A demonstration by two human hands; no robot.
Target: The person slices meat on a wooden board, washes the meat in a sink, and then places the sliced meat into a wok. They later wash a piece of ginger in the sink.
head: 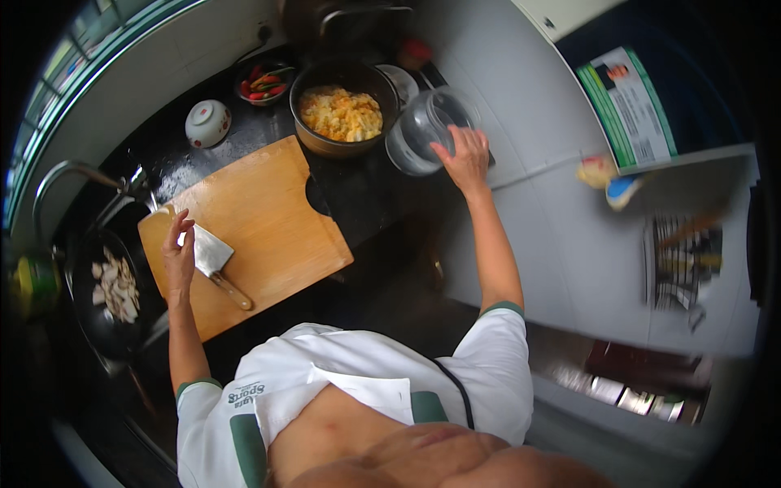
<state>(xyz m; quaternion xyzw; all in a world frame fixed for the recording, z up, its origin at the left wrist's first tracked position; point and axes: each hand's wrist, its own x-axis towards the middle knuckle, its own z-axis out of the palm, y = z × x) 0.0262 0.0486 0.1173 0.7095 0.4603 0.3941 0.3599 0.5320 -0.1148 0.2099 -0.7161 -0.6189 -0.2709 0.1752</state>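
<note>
My left hand (179,256) is raised over the left part of a wooden cutting board (268,207), fingers loosely bent, holding nothing. Beside it, a cleaver (212,249) lies on the board, its wooden handle towards me; the hand hides part of the blade. My right hand (467,155) reaches to clear, round containers (410,143) at the back right, thumb and fingers spread at the rim. Whether it grips them cannot be told. Left of them stands a dark pot (341,148) holding a yellow and orange crumbly food (340,114).
Behind the board are an upturned white bowl (208,124) and a bowl of red and green chillies (264,85). At the left, a faucet (79,166) stands near a dark wok (88,305) with pale slices (116,287). A tiled wall (537,238) borders the counter at right.
</note>
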